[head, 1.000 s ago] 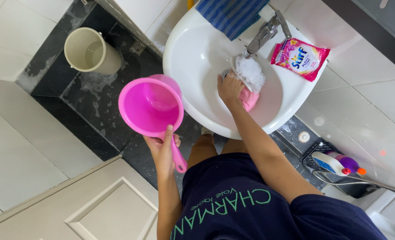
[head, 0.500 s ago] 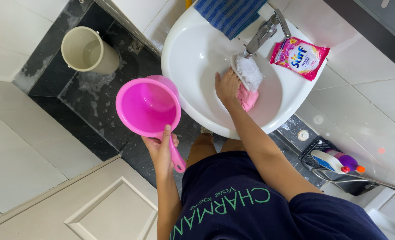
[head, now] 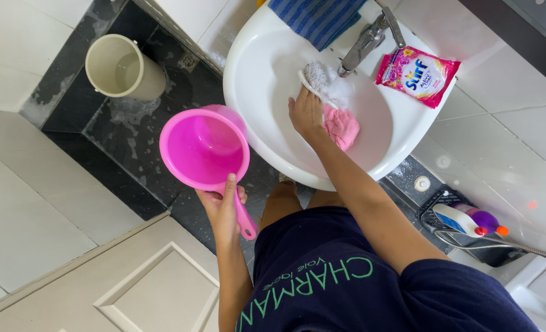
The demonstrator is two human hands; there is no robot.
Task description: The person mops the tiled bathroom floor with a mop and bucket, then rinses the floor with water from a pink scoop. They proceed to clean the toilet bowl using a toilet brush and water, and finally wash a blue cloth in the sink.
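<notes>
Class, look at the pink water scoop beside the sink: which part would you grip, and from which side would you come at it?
Grip the pink scoop by its long flat handle, coming from the person's side. The handle juts back from the rim toward the body, while the round bowl is too wide to grasp. The left hand holds it just so, thumb laid along the top.

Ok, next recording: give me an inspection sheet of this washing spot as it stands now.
Surface: white sink, wet, soapy.
Job's things: pink cloth and sudsy brush in the sink; pink dipper beside it.
Clutter: pink detergent sachet, blue striped towel on the rim.
Grips: left hand holds the dipper handle; right hand presses on the cloth.
Cables: metal hose at right.
Surroundings: cream bucket, bottles, door.
</notes>
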